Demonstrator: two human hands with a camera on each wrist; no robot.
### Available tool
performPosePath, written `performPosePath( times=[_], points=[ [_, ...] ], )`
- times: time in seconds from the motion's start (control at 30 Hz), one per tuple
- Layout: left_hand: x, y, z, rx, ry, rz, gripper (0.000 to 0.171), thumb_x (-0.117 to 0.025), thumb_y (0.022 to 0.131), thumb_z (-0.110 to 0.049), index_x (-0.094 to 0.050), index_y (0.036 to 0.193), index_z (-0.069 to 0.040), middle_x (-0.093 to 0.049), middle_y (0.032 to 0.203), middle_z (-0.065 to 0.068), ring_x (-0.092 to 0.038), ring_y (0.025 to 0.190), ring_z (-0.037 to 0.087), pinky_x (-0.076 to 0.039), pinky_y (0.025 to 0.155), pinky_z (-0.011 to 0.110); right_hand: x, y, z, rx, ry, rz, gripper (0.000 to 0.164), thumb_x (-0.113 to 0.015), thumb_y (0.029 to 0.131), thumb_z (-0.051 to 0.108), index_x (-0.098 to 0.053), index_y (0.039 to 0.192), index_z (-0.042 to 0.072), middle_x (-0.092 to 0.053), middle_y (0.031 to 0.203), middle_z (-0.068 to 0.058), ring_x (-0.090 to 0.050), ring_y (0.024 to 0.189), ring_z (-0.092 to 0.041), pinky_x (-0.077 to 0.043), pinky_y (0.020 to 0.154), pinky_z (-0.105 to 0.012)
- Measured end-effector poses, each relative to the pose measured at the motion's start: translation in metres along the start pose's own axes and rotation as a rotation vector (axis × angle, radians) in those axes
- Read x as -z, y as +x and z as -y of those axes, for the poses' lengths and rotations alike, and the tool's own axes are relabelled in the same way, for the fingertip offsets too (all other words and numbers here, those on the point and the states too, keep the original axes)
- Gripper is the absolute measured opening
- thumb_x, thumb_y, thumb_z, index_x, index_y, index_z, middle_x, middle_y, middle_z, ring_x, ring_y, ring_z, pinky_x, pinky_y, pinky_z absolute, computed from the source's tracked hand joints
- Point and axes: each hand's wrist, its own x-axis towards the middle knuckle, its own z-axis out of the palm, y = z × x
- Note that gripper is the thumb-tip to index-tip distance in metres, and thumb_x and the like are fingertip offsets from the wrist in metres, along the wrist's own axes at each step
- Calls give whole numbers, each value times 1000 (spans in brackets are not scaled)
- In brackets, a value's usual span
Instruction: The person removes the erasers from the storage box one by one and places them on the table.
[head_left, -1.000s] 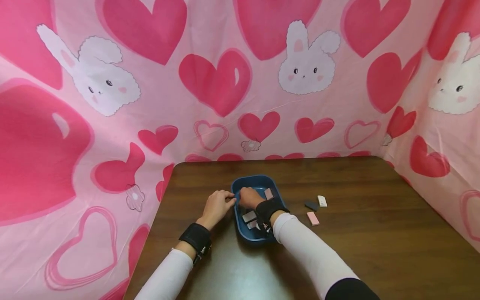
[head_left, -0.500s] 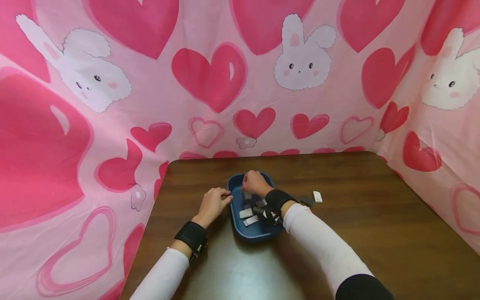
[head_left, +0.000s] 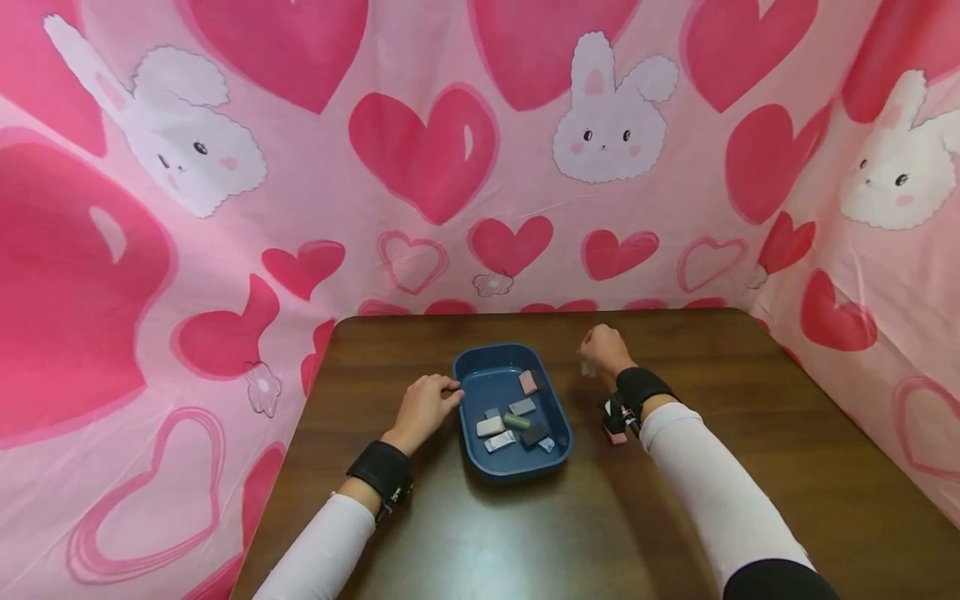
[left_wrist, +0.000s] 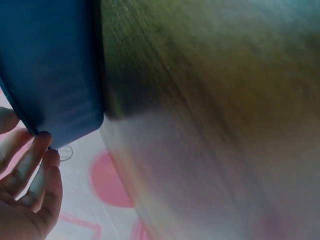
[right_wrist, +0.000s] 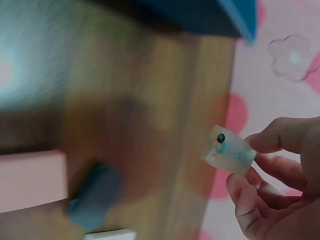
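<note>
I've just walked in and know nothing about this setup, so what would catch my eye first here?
Probably the loud pink backdrop of hearts and white bunnies that wraps round the dark wooden table. At the table's middle sits a blue tray holding small erasers; the left hand touches its left rim. To the tray's right, the right hand pinches a small pale eraser above the table.

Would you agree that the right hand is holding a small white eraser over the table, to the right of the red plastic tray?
Not quite: the plastic tray is blue, not red, as the head view shows. The rest holds: the right hand pinches a small white eraser in its fingers over the brown wooden table, right of the tray.
</note>
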Motion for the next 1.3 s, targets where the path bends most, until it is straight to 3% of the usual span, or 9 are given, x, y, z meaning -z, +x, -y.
performPosePath(
  times=[0.27, 0.4, 0.57, 0.7, 0.87, 0.97, 1.1, 1.2, 1.3],
  points=[
    [0, 2, -1, -20, 5, 18, 25, -72, 88, -21, -75, 106, -5, -74, 101, 10, -64, 97, 29, -51, 89, 45, -35, -5, -39, -25, -89, 5, 19, -58, 79, 7, -63, 62, 0, -65, 65, -13, -62, 68, -31, -52, 65, -41],
    [1, 3, -4, -18, 5, 35, 25, -72, 88, -21, -75, 107, -5, -74, 103, 10, -64, 98, 29, -51, 90, 45, -50, -11, -43, -2, -143, 8, 18, -61, 78, 7, -59, 61, 1, -66, 71, -19, -64, 75, -36, -53, 72, -49],
    [4, 3, -3, -21, 8, 27, 25, -72, 87, -22, -75, 106, -6, -74, 102, 10, -63, 97, 29, -51, 89, 45, -46, -9, -34, 5, -198, 59, 16, -62, 81, 10, -65, 72, -3, -65, 83, -22, -61, 78, -33, -53, 74, -48],
    [11, 5, 2, -2, 23, 2, 24, -73, 87, -22, -75, 105, -7, -75, 101, 9, -62, 96, 27, -51, 88, 45, -42, 2, -18, 7, -213, 106, 19, -62, 84, 14, -69, 86, -5, -66, 91, -22, -60, 82, -32, -52, 76, -46],
    [20, 10, 5, -15, 38, -1, 24, -72, 88, -22, -74, 106, -6, -74, 102, 10, -60, 96, 27, -51, 88, 45, -30, 13, 15, 40, -224, 95, 23, -62, 86, 16, -69, 96, -4, -67, 96, -21, -62, 90, -34, -53, 83, -48],
    [21, 12, 5, -24, 39, 21, 25, -71, 89, -21, -74, 108, -5, -74, 102, 11, -60, 97, 27, -50, 88, 45, -20, 18, 44, 89, -246, 118, 15, -61, 87, 14, -65, 82, 0, -59, 75, -11, -57, 75, -26, -51, 72, -40],
    [16, 10, 3, -2, 33, 34, 25, -71, 89, -22, -73, 108, -5, -74, 102, 10, -60, 97, 27, -50, 88, 45, -14, 17, 93, 139, -272, 167, 24, -60, 85, 12, -51, 63, 8, -40, 59, -1, -44, 63, -19, -40, 62, -34],
    [10, 6, 2, 22, 16, 26, 24, -71, 89, -21, -74, 107, -6, -74, 102, 10, -60, 97, 28, -50, 89, 45, -25, 12, 119, 172, -310, 182, 21, -63, 85, 13, -56, 65, 8, -52, 64, -2, -54, 70, -21, -47, 68, -35],
    [2, 3, 0, 30, -5, 33, 24, -71, 89, -21, -74, 107, -5, -74, 101, 10, -60, 96, 27, -49, 89, 45, -46, 3, 127, 190, -360, 183, 11, -66, 86, 13, -68, 80, 4, -69, 81, -9, -66, 85, -26, -54, 79, -39]
  ],
)
